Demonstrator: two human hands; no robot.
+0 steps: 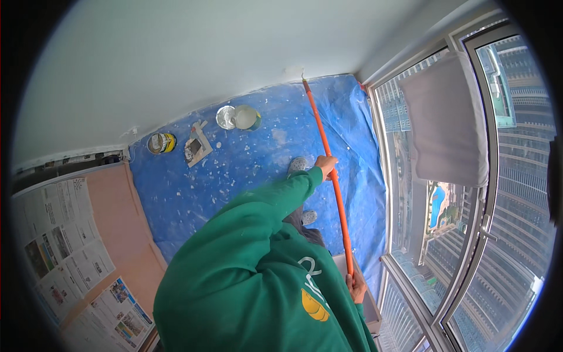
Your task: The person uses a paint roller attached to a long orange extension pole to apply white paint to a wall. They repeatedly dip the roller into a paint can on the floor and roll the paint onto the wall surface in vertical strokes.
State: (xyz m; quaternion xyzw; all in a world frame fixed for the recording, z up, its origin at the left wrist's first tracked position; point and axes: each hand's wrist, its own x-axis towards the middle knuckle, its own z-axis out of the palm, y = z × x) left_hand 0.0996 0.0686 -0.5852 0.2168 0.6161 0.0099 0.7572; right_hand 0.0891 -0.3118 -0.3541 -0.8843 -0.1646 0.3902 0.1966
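Observation:
A long orange pole (342,220) slants across the view, with a thin bent metal rod (303,76) at its far end, close to the foot of the pale wall (205,53). Around the middle of the pole my left hand (326,166) is closed, its green-sleeved arm stretched forward. My right hand (356,288) grips the pole near its lower end, beside my body. Whether a roller sits on the rod, I cannot tell; its tip is too small against the wall.
Blue sheeting (182,217), spotted white, covers the floor. On it stand an open paint bucket (247,118), a silvery round lid (225,117), a yellow can (162,142) and a flat frame-like piece (199,145). Newspaper (76,264) lies left; tall windows (446,234) line the right.

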